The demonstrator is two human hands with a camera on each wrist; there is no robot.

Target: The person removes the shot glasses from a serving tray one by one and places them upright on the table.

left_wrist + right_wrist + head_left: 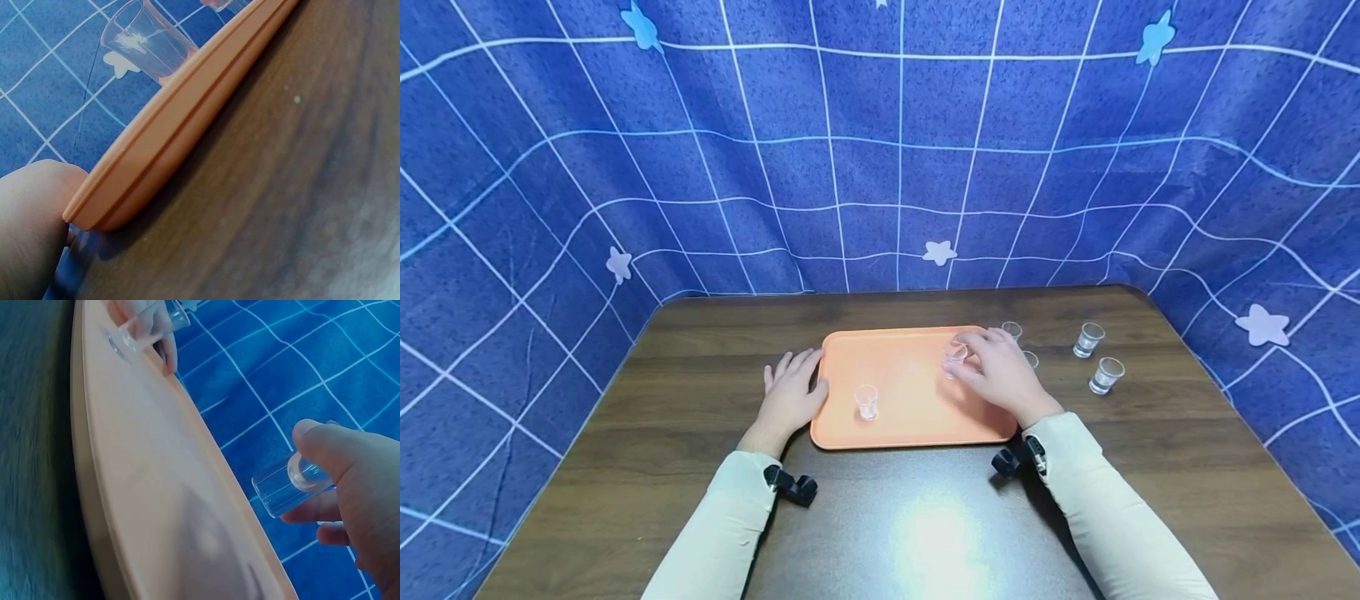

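Note:
An orange tray (910, 429) lies on the wooden table. In the head view, my right hand (1000, 371) pinches a small clear shot glass (955, 354) over the tray's right part. The right wrist view shows this shot glass (278, 487) between the thumb (325, 447) and fingers, apart from the tray surface. A second shot glass (867, 402) stands on the tray's left part. My left hand (790, 396) rests at the tray's left edge with its fingers extended. Its thumb touches the tray rim in the left wrist view.
To the tray's right stand two shot glasses, one farther back (1088, 340) and one nearer (1107, 376). Another glass (1011, 330) and one more rim (1032, 359) show behind my right hand, partly hidden. A blue curtain (865, 167) with white lines hangs around the table.

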